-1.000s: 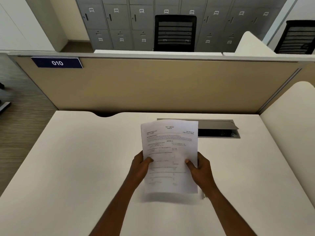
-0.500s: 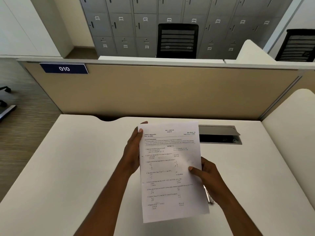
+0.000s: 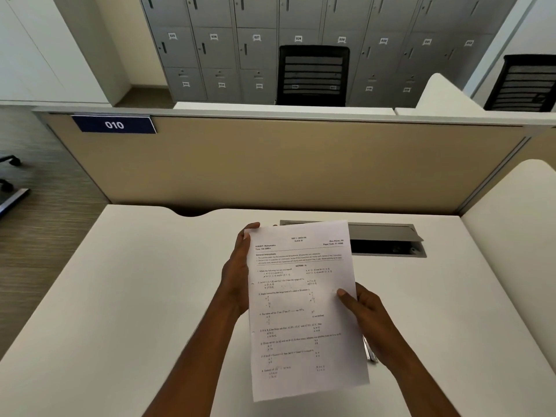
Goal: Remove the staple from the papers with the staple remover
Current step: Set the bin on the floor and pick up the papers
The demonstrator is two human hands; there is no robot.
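While the papers hang upright above the near middle of the white desk, the left hand now sits higher than a second ago. Its fingers curl round the far-left corner, probably seeking the staple, which is too small to see. The right hand pinches the right edge. A metal tool, perhaps the staple remover, lies just under that hand, untouched.

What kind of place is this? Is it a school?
Most likely an office with shared desks, not a classroom: a white desk behind a partition with a number plate reading 010, a wall of numbered grey lockers, and black office chairs.
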